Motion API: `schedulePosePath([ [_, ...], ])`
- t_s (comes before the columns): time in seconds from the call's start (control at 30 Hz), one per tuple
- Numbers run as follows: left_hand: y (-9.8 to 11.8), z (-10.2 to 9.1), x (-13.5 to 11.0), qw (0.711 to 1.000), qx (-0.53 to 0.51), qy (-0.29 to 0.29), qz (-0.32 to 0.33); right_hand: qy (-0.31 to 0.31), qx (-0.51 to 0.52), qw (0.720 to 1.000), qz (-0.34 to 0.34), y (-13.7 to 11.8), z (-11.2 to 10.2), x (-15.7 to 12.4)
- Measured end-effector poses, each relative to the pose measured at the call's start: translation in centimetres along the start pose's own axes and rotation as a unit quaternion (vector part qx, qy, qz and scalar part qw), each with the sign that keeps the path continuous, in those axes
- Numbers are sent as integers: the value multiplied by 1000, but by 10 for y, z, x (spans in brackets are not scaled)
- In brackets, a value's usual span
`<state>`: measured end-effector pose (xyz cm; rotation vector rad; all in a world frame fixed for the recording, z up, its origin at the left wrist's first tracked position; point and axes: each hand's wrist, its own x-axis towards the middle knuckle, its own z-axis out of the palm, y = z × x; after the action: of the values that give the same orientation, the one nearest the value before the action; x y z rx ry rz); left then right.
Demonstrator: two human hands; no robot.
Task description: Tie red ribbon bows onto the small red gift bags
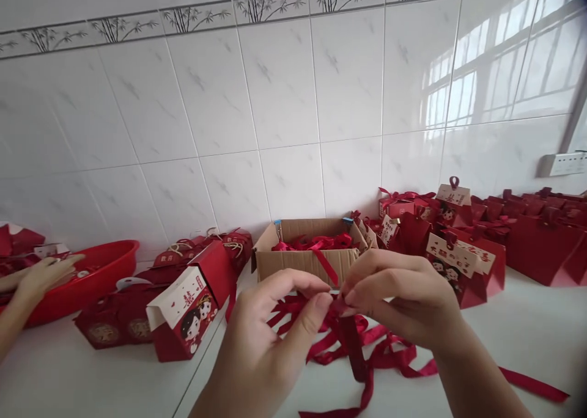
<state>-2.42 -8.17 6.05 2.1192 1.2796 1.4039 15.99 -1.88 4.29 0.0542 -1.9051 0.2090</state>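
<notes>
In the middle of the head view, my left hand [279, 338] and my right hand [403, 299] meet fingertip to fingertip. Both pinch a dark red ribbon [352, 344], which hangs down from between them in a flat strip. My fingers partly cover the spot where it is gripped. Below and behind my hands, a tangle of loose red ribbons [394, 354] spreads over the white table [257, 399]. Just beyond stands an open cardboard box [307, 262] with more red ribbon inside; one strip hangs over its front edge.
A red gift box with cartoon figures [190, 320] stands left of my hands. Farther left, another person's hand [48, 277] reaches into a red basin [107, 271]. Several red gift bags [541, 247] crowd the right side. A white tiled wall [284, 100] rises behind.
</notes>
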Motion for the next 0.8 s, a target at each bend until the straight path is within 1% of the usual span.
schedulePosePath([
  [0.13, 0, -2, 0, 999, -25, -38, -7, -14, 15, 1000, 6, 0, 1, -3],
  [0.23, -4, -6, 1, 996, -19, -85, -24, -28, 40, 999, 22, 0, 1, -5],
  [0.33, -11, -9, 4, 993, -3, -115, -15, -58, 52, 996, 38, 0, 1, -6],
  [0.43, -15, -9, 7, 990, 16, -137, -8, -96, 34, 993, 52, 0, 2, -6],
  [0.5, -16, -8, 7, 989, 22, -147, -5, -108, 14, 993, 53, -1, 2, -6],
  [0.57, -15, -7, 7, 990, 31, -140, 3, -107, 0, 993, 51, 0, 3, -6],
  [0.7, -18, -6, 3, 992, 72, -98, 32, -103, -32, 993, 41, 2, 4, -7],
  [0.8, -23, -4, -1, 990, 112, -78, 30, -107, -72, 991, 36, 3, 5, -8],
])
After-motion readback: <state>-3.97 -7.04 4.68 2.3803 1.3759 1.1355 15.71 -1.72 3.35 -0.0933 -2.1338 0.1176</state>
